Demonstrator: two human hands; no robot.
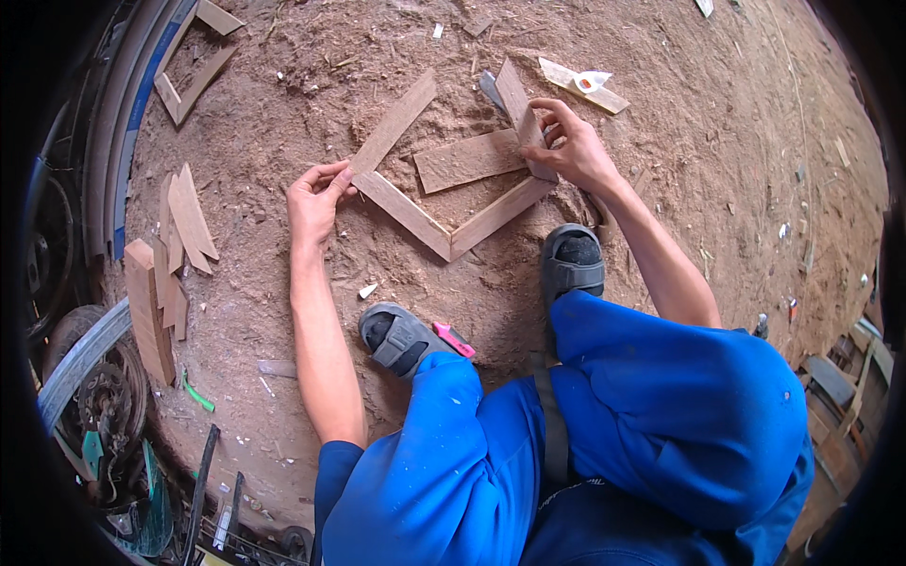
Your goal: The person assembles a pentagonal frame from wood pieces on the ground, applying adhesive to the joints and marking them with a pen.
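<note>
Head view: the left hand (316, 203), left of the flat board (462, 162), pinched a corner, its thumb where the upper-left strip (396, 123) met the lower-left strip (404, 215). The right hand (576, 149), at the flat board's right end, gripped the upper-right strip (515, 94) toward its lower end between thumb and curled fingers. Left of and below the flat board, the left forearm (321, 349) reached up almost straight; the right forearm (661, 245) slanted in from its lower right.

On the flat board's near side, the lower-left strip and the lower-right strip (500, 219) met in a V. The step in hand looked like lining up angled ends at the corners on either side of the flat board; from that pose, the next move seemed to call for small, gentle shifts that spared the V. Whether the flat board touched the upper-right strip or ran under it, I could not tell.

Farther out, a pink-and-black tool (454, 340) lay below the flat board beside the left sandal (408, 347). Wood offcuts (192, 222) lay well to its left, and a small white object (592, 77) sat beyond its right end.
</note>
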